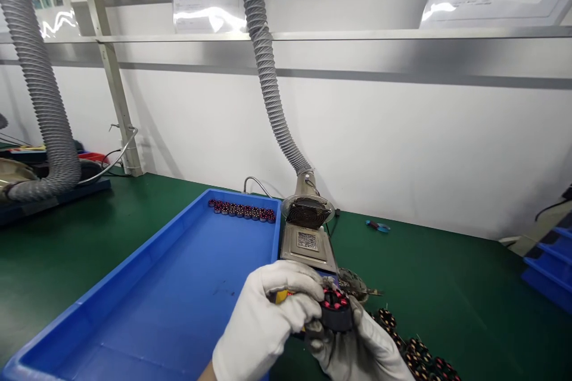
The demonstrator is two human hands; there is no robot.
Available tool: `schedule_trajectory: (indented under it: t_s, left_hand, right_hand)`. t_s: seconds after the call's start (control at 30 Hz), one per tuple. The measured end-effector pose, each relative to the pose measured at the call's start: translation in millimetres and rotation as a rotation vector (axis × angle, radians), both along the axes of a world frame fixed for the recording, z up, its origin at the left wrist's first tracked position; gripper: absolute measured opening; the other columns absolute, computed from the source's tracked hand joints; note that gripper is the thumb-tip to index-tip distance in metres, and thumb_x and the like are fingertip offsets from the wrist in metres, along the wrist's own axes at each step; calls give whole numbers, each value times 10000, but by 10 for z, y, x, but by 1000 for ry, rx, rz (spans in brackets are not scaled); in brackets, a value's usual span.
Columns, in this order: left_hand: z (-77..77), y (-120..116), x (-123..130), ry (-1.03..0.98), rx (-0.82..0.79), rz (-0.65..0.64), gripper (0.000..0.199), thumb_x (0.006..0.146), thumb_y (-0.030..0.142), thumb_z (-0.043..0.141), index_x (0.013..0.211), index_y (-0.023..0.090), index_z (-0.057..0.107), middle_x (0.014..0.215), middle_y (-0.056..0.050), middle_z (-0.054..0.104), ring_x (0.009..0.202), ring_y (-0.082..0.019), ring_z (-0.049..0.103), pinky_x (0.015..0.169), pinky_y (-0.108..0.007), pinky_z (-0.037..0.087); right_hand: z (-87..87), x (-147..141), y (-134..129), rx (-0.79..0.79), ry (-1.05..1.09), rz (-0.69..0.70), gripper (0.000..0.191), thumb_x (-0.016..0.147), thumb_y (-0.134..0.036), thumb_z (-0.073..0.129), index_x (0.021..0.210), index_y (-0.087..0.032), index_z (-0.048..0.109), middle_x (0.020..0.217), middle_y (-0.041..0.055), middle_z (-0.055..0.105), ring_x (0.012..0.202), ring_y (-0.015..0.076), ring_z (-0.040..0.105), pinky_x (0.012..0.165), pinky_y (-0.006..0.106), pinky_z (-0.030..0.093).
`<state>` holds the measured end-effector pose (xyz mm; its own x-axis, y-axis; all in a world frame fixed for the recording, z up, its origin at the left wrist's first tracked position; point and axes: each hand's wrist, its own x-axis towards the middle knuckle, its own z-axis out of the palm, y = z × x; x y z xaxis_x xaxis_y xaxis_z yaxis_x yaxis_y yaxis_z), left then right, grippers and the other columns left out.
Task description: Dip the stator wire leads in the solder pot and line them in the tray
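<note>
My left hand (268, 318), in a white glove, is closed, with its thumb and fingers pinching the upper left side of a motor stator (337, 314). This is a round black part with red segments around its top. Also gloved, my right hand (361, 345) grips the stator from below and from the right; some of its fingers are hidden behind the part. A pile of similar stators (417, 354) lies on the bench beside my right hand. Just beyond both hands stands a small metal device (308, 244) with a label plate, its front partly covered by my hands.
A large blue tray (179, 292) lies at left, with several stators (243, 211) lined up at its far end. A grey hose (268, 71) ends in a hood (307, 211) over the device. Blue-handled pliers (378, 226) lie behind; blue bins (552, 262) stand at right.
</note>
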<state>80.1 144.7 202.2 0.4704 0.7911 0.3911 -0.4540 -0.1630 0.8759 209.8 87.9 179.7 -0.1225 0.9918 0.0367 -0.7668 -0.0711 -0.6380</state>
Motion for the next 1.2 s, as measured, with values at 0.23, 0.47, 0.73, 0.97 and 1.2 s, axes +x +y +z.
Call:
schedule_trajectory:
  t_s: [0.23,0.47,0.73,0.97,1.2]
  left_hand:
    - [-105,38,-114,-205,64,204,308,623,51,530,739,265,719,881,22,685,653,-99,603,542,-146,464]
    - [131,-3,-116,214,63,19,262,536,79,463,662,156,680,801,-43,634,637,-130,562,544,-199,449]
    - [-57,-24,-97,-55,152,153,172,632,62,504,641,187,622,769,-23,600,751,-157,562,602,-210,447]
    - [36,-31,-124,89,7,78,314,565,20,544,759,201,711,907,-32,658,607,-121,581,532,-190,456]
    - [9,-112,-124,-99,284,218,106,730,198,688,629,222,705,706,-30,633,813,-195,571,785,-251,468]
  right_hand:
    - [-68,-5,39,19,-9,42,352,602,-324,810,925,-234,703,867,52,738,700,151,687,657,249,536]
    - [-41,2,7,-1,6,9,333,611,-296,808,927,-273,706,959,11,734,795,146,696,732,239,541]
    - [-213,90,21,51,-118,-17,432,586,-391,805,979,-264,680,911,55,731,750,194,686,705,337,536]
    - [-215,127,-19,45,-127,-30,363,658,-391,758,995,-288,672,967,42,729,827,202,694,746,337,547]
    - [-224,51,107,154,-307,-333,350,623,-408,773,926,-261,680,904,60,730,870,265,681,765,403,545]
